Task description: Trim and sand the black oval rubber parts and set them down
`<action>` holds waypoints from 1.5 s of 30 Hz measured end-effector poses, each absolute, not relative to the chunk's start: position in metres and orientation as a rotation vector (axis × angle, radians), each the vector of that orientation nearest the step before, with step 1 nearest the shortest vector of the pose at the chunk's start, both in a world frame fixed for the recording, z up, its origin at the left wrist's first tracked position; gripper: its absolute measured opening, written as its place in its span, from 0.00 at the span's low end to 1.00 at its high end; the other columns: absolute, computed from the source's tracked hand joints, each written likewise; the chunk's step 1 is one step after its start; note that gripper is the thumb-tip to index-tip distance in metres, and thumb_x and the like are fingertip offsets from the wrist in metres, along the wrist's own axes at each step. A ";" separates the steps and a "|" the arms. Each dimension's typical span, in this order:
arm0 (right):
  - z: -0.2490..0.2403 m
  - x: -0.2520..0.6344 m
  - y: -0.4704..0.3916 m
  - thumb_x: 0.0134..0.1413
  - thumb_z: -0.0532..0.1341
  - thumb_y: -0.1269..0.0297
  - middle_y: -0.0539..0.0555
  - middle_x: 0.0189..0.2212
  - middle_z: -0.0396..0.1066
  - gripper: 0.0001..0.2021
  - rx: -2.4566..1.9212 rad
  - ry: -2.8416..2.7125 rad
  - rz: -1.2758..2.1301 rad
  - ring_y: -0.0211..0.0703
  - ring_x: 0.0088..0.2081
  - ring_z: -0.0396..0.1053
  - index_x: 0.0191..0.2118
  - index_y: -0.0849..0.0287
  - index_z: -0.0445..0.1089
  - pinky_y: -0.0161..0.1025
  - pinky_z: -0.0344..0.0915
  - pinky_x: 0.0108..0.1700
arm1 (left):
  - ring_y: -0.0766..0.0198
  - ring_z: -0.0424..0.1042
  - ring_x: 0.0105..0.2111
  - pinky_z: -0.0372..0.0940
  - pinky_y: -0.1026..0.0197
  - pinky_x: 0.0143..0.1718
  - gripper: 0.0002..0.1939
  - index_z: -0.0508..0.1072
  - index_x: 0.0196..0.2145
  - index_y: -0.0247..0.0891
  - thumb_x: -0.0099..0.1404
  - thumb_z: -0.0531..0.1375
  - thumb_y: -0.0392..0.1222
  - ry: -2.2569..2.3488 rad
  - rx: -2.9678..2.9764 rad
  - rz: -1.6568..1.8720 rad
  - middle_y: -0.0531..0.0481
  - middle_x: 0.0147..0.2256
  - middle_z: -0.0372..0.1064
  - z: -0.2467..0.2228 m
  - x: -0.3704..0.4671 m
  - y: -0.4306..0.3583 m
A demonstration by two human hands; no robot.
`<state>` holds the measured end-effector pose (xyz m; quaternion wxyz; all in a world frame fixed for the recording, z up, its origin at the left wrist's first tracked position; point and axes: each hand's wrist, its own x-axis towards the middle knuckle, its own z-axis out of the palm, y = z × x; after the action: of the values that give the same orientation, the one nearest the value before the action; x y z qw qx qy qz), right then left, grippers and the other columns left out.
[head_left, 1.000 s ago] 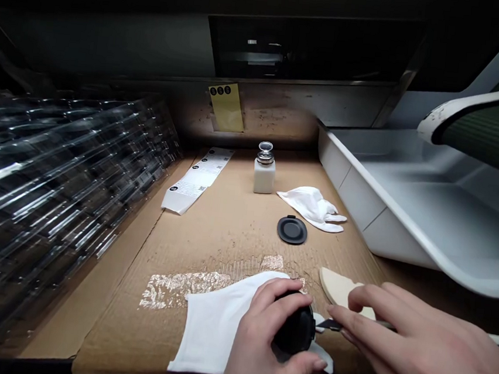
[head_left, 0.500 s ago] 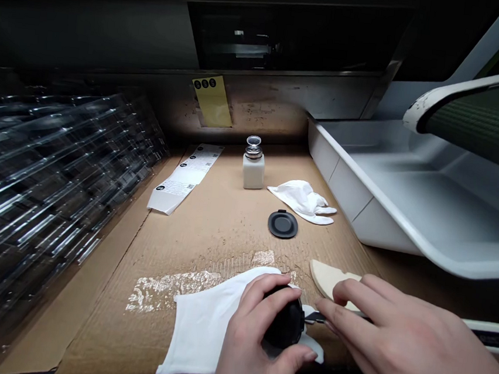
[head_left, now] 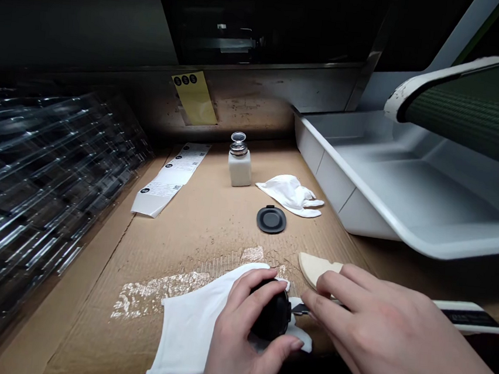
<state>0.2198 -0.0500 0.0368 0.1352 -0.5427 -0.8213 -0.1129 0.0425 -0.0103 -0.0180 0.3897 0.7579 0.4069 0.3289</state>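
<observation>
My left hand point(head_left: 244, 333) is wrapped round a black round part point(head_left: 273, 313), above a white glove point(head_left: 192, 322) lying on the cardboard. My right hand point(head_left: 364, 321) is closed on a long thin tool with a white and black handle point(head_left: 466, 316). The tool's dark tip touches or nearly touches the right edge of the black part. Beyond the right fingers lies a cream-coloured flat piece point(head_left: 316, 269), partly hidden by the hand. A flat black lid point(head_left: 271, 219) rests farther back, near a second white glove point(head_left: 291, 194).
A white square bottle with a metal top point(head_left: 240, 165) stands at the back. Printed labels point(head_left: 171, 173) lie left of it. Stacked clear plastic trays point(head_left: 48, 173) fill the left side. A large white bin point(head_left: 362, 206) is at the right, under a green belt point(head_left: 482, 109).
The camera view has shifted a little, so most things appear farther left. Both hands keep their holds on the black part and the tool.
</observation>
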 end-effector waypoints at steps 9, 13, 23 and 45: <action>0.037 0.219 -0.051 0.45 0.55 0.70 0.49 0.25 0.63 0.03 -1.579 -2.348 -0.303 0.36 0.27 0.57 0.29 0.58 0.66 0.37 0.47 0.26 | 0.53 0.63 0.51 0.59 0.50 0.51 0.23 0.70 0.45 0.45 0.49 0.65 0.41 1.044 1.913 0.856 0.45 0.50 0.64 -0.018 0.043 -0.011; 0.035 0.220 -0.052 0.43 0.58 0.69 0.49 0.26 0.64 0.03 -1.589 -2.349 -0.279 0.36 0.28 0.58 0.29 0.58 0.66 0.37 0.47 0.25 | 0.54 0.61 0.52 0.58 0.51 0.52 0.23 0.68 0.46 0.46 0.51 0.64 0.41 1.050 1.943 0.819 0.46 0.51 0.62 -0.019 0.042 -0.012; 0.037 0.228 -0.051 0.55 0.52 0.67 0.48 0.25 0.63 0.07 -1.697 -2.294 -0.031 0.35 0.26 0.60 0.32 0.54 0.67 0.34 0.50 0.23 | 0.55 0.60 0.53 0.56 0.52 0.53 0.23 0.67 0.47 0.47 0.52 0.63 0.42 1.050 1.876 0.815 0.48 0.52 0.61 -0.019 0.043 -0.012; 0.030 0.216 -0.058 0.45 0.59 0.67 0.47 0.28 0.64 0.07 -1.711 -2.302 -0.284 0.37 0.30 0.59 0.35 0.54 0.66 0.38 0.48 0.26 | 0.59 0.60 0.53 0.58 0.54 0.53 0.23 0.66 0.47 0.46 0.53 0.62 0.45 1.077 1.965 0.835 0.48 0.51 0.61 -0.022 0.042 -0.012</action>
<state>0.2163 -0.0577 0.0304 0.1295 -0.5886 -0.7920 -0.0976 0.0416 -0.0122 -0.0219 0.3667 0.7645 0.4190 0.3248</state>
